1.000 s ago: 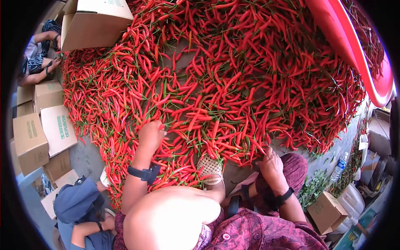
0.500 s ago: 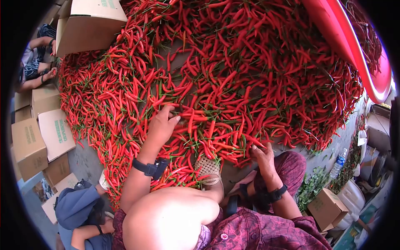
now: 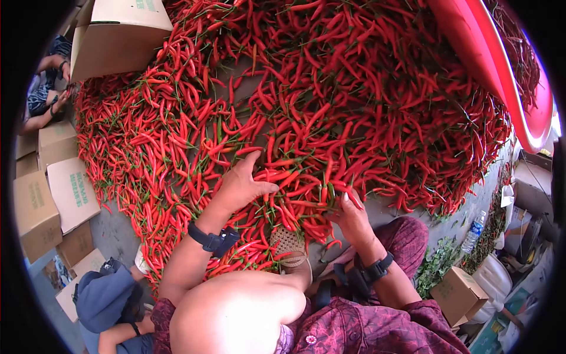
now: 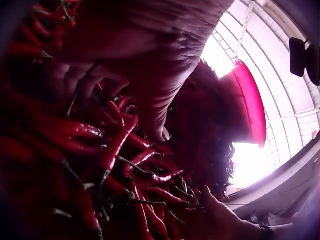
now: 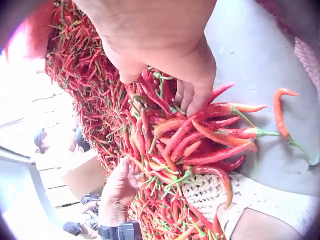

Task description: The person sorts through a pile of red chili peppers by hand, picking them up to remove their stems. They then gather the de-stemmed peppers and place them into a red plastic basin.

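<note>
Red chillies (image 3: 200, 112) with green stems lie in a wide heap. My left hand (image 3: 240, 184) is over them with thumb and fingers spread; in the left wrist view this hand (image 4: 145, 65) has its fingertips down among chillies (image 4: 120, 145) and grips none that I can see. To the right, at the heap's near edge, my right hand (image 3: 352, 221) curls round some chillies. The right wrist view has this hand (image 5: 160, 40) with chillies (image 5: 155, 95) between thumb and curled fingers, and a loose bunch (image 5: 215, 135) beside them.
A woven shoe (image 3: 289, 243) stands against the heap's near edge. Cardboard boxes (image 3: 73, 192) are stacked at the left, near other people. A large pink basin (image 3: 501, 59) leans at the upper right. A bottle (image 3: 473, 233) and small carton (image 3: 460, 295) are at the right.
My left hand has moved right over the heap from its earlier place, its fingers opening wide. My right hand has shifted left and in among the chillies, and its fingers have curled round some.
</note>
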`<state>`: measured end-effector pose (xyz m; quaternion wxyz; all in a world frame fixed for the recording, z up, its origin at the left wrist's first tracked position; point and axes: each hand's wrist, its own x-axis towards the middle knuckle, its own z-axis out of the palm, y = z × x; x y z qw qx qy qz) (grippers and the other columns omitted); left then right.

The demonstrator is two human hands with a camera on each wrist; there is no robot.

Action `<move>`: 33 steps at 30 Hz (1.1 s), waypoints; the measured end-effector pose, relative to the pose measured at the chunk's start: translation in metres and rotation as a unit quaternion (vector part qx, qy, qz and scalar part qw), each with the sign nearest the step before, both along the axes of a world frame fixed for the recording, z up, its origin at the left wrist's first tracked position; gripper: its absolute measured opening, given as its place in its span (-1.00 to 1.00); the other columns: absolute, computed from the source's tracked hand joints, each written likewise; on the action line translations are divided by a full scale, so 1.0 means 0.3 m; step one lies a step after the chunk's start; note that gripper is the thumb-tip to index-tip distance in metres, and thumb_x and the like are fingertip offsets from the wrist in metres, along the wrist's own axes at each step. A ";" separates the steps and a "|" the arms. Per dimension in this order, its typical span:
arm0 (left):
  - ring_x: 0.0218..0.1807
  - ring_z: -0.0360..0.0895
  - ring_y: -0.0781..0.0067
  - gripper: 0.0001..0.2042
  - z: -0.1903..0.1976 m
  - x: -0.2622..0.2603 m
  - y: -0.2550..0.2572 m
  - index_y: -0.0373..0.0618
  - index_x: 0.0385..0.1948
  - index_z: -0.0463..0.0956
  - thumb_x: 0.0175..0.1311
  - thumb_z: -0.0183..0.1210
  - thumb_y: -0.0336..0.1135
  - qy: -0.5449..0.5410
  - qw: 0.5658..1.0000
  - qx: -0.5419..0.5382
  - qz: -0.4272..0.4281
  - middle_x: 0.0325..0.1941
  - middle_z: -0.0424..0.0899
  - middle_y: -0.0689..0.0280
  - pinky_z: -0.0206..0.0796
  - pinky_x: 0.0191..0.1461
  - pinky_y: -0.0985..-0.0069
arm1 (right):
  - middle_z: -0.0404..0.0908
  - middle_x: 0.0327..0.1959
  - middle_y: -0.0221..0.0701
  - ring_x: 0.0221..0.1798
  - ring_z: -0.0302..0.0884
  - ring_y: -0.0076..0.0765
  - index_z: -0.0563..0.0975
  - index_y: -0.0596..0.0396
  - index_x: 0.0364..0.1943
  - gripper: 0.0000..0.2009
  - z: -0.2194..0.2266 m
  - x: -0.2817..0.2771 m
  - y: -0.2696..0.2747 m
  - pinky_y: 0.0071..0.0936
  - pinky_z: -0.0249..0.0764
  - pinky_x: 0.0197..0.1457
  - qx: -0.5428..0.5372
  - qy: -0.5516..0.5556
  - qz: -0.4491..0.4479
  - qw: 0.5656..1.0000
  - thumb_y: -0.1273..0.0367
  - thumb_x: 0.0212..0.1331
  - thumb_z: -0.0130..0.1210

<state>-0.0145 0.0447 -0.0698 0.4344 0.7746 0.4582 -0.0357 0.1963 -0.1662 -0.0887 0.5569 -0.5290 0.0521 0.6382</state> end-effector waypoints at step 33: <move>0.28 0.26 0.02 -0.19 0.133 -0.008 -0.012 -0.01 0.15 0.34 -0.37 0.46 -0.22 0.048 0.943 0.267 -0.191 0.25 0.31 0.14 0.11 0.28 0.14 | 0.36 0.11 -0.18 0.12 0.38 -0.03 0.27 -0.02 0.25 -0.21 0.013 -0.111 0.019 -0.13 0.39 0.09 0.002 -0.651 0.460 0.603 0.34 -0.21 0.34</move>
